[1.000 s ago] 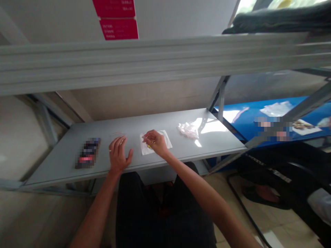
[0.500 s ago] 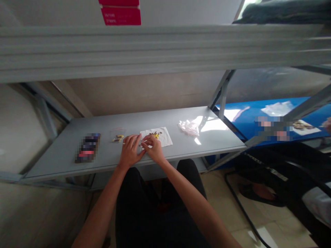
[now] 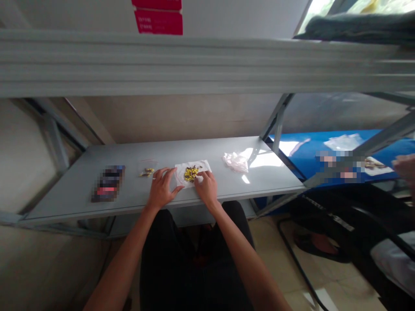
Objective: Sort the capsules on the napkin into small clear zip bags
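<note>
A heap of small yellow and brown pieces [image 3: 191, 173] lies on a white cloth or paper sheet [image 3: 205, 165] on the grey shelf. My left hand [image 3: 162, 188] rests at the sheet's left edge, fingers and thumb spread apart, holding nothing visible. At the right side of the heap, my right hand [image 3: 207, 186] has its fingers curled down and drawn together; a whitish bit shows by the fingertips, too small to name. Left of my left hand lies a small clear zip bag [image 3: 148, 166] with several of the yellow and brown pieces in it.
A pile of clear plastic bags [image 3: 236, 162] lies right of the sheet. A blurred-out phone-like object [image 3: 108, 183] is on the left. Overhead runs a shelf beam [image 3: 194, 65] with a red box [image 3: 158, 19] above it. Another person's hand [image 3: 405, 166] shows by a blue table [image 3: 311, 149].
My right hand has moved right, away from my left hand, uncovering more of the heap. My left hand stays in nearly the same place. The view has shifted slightly.
</note>
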`<state>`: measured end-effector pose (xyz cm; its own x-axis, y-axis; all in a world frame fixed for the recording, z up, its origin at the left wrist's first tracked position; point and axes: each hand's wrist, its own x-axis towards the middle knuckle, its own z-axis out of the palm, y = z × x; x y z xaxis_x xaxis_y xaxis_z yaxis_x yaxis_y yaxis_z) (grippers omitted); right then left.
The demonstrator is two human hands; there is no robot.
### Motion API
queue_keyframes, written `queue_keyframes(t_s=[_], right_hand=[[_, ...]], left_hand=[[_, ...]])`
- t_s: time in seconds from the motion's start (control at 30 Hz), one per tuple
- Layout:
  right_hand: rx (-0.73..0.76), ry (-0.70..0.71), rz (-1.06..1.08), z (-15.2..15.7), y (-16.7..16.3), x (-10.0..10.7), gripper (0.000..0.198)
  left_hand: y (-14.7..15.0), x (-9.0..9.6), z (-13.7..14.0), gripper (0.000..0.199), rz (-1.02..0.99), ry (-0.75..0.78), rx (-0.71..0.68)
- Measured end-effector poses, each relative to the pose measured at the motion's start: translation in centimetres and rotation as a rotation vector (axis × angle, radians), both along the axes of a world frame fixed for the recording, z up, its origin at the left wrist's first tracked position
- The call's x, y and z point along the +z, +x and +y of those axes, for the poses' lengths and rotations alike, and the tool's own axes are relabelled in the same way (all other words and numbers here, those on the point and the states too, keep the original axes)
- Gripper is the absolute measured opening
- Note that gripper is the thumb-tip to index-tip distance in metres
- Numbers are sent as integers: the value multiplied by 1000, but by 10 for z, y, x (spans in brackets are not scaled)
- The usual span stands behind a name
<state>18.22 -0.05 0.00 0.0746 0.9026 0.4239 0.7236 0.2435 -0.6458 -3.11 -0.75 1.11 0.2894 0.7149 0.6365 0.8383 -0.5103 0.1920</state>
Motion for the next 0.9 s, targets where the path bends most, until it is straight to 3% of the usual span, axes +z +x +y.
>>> queue_keyframes(t_s=[0.17,0.33,0.5,0.63,0.9], right_hand=[[-8,-28,-68,3,-1,-5,12],[34,50,34,2,2,-1,13],[337,195,317,-3,-1,9,10],[516,118,399,-3,-4,13,13],[666,-16,412,3,-18,13,15]], left_hand=[[1,0,-1,78,5,-17,-1],[0,1,-1,74,23,-4,-25],[-2,1,2,71,87,2,-108],[-1,-1,2,70,118,-6,-134],[-1,-1,0,63,147,-34,-160]])
